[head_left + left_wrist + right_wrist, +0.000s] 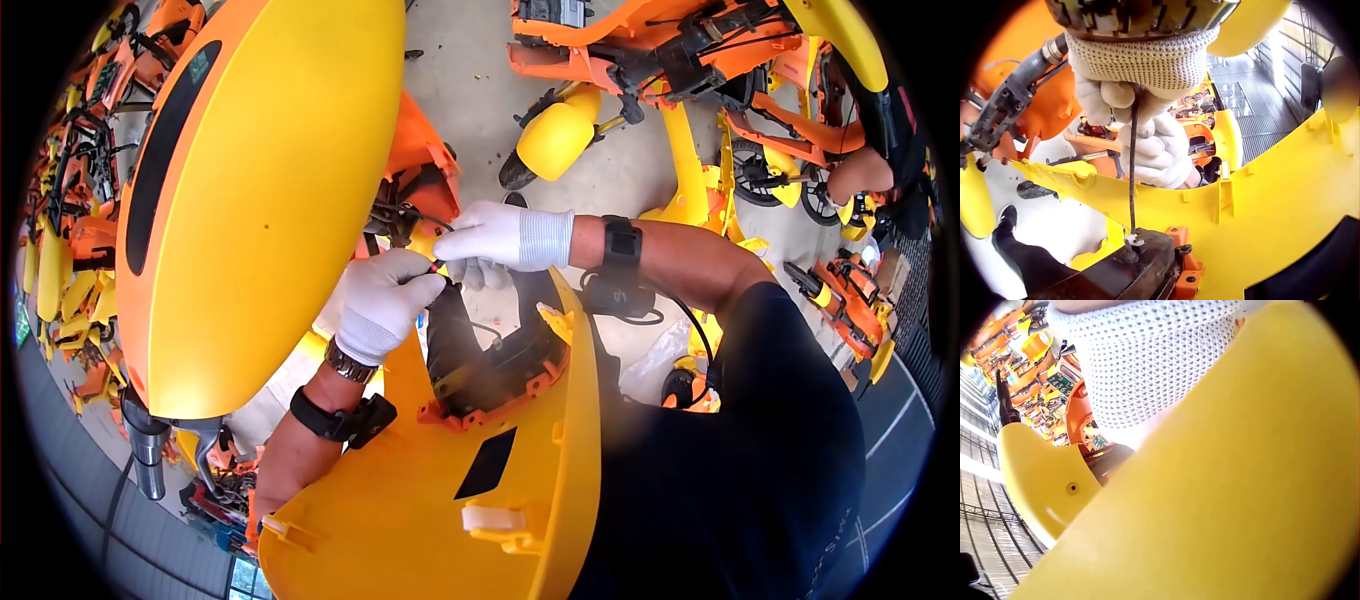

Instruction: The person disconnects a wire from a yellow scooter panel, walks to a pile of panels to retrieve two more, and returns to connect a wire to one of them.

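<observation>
Both hands wear white knit gloves and meet above a yellow panel [420, 470] in front of the person's body. A thin black cable [1133, 181] rises from a dark housing [1132, 265] fixed to the panel by orange brackets. The left hand [380, 300] pinches this cable from above. Right at its fingertips, the right hand [495, 240] pinches a small dark connector [437, 266] with a bit of red on it. In the right wrist view, the panel [1229, 481] covers the right fingers, leaving the glove cuff [1141, 369] visible.
A large yellow-and-orange shell [270, 200] stands close on the left, with a handlebar grip [147, 465] below it. Ahead on the floor is a wheel under a yellow fender [558, 138]. Orange vehicle frames [690, 60] and another person's arm [858, 175] are at right.
</observation>
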Available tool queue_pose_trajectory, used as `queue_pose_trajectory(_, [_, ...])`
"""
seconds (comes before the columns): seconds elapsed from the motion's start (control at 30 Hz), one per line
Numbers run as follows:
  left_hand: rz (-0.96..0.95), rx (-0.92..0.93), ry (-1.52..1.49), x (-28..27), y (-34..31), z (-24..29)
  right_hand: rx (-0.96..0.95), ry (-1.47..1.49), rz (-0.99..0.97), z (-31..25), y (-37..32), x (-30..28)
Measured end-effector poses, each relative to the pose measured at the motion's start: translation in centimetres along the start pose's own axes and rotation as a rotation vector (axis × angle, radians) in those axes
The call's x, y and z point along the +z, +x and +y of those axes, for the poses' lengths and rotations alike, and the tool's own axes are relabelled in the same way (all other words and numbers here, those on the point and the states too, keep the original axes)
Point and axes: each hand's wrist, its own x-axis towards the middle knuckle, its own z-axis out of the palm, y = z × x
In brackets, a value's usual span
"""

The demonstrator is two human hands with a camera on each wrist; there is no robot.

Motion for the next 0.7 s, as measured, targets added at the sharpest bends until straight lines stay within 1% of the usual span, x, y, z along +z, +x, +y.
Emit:
queue_pose_trajectory(0.07, [-0.025, 0.060, 0.094, -0.2, 0.2, 0.3, 0.062, 0.051, 0.015, -0.5, 0.0, 0.1])
queue_pose_trajectory(0.17, [-0.052, 0.118, 0.259, -0.2, 0.2, 0.2, 0.052, 0.137, -0.012, 0.1, 0.1, 0.2])
queue_pose_trajectory(0.2, [-0.052, 0.143, 0.319, -0.2, 0.4, 0.2, 0.027, 0.099, 0.010, 0.6, 0.4, 0.0])
queue_pose_trajectory(0.27, [-0.040, 0.137, 0.258, -0.1, 1.2, 0.1, -0.027, 0.010, 0.055, 0.9, 0.9, -0.4])
queue_pose_trajectory(0.3, [-0.036, 0.130, 0.225, -0.1, 1.3, -0.1, -0.021, -0.024, 0.067, 0.9, 0.8, -0.8])
queue_pose_trajectory(0.4, [-0.042, 0.081, 0.176, -0.1, 0.9, 0.0, -0.011, -0.165, 0.101, -1.4, -0.6, -1.0])
queue_pose_trajectory(0.47, [-0.075, -0.002, 0.123, -0.4, 0.5, 0.4, -0.003, -0.308, 0.113, -2.7, -1.7, -0.9])
queue_pose_trajectory(0.53, [-0.104, -0.048, 0.044, -0.7, 0.4, 0.4, -0.052, -0.420, 0.186, -2.5, -1.9, -1.3])
queue_pose_trajectory(0.57, [-0.102, 0.029, -0.004, -0.7, 0.5, -0.1, -0.078, -0.486, 0.242, -2.6, -2.2, -1.3])
queue_pose_trajectory(0.6, [-0.094, 0.022, -0.048, -0.7, 0.6, -0.5, -0.105, -0.551, 0.296, -2.5, -2.5, -1.3])
queue_pose_trajectory(0.63, [-0.089, 0.013, -0.096, -0.6, 0.6, -0.8, -0.273, -0.632, 0.384, -2.5, -2.8, -1.2])
queue_pose_trajectory(0.67, [-0.089, -0.001, -0.144, -0.4, 0.5, -1.1, -0.335, -0.634, 0.403, -2.5, -3.3, -0.8])
queue_pose_trajectory(0.7, [-0.156, 0.015, -0.176, -0.9, 0.5, -0.9, -0.395, -0.628, 0.422, -2.4, -4.1, -0.2])
